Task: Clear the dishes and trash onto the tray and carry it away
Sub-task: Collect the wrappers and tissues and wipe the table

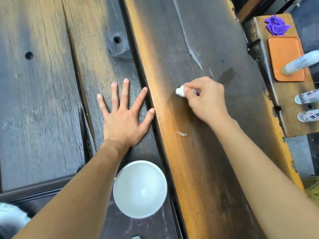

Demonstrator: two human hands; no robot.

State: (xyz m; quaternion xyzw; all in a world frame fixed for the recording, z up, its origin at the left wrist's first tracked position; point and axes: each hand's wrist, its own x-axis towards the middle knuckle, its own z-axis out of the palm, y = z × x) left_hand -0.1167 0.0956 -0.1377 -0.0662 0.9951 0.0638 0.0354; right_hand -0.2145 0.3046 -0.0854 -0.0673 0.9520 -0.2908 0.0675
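Observation:
My left hand (125, 116) lies flat on the dark wooden table (43, 100), fingers spread, holding nothing. My right hand (205, 99) is closed on a small white wad of tissue (180, 91) pressed against the orange-brown plank (198, 169), at the edge of a wet patch. A white shred of tissue (180, 133) lies on the plank below that hand. An empty white bowl (140, 188) sits near the front edge, between my forearms. An orange tray (284, 54) rests on a side shelf at the far right.
On the side shelf (293, 121) a crumpled purple cloth (277, 25) lies beyond the tray. A white bottle (300, 63) lies across the tray's near end. Two more clear bottles (306, 98) lie below it. A dark stain (227, 75) marks the plank.

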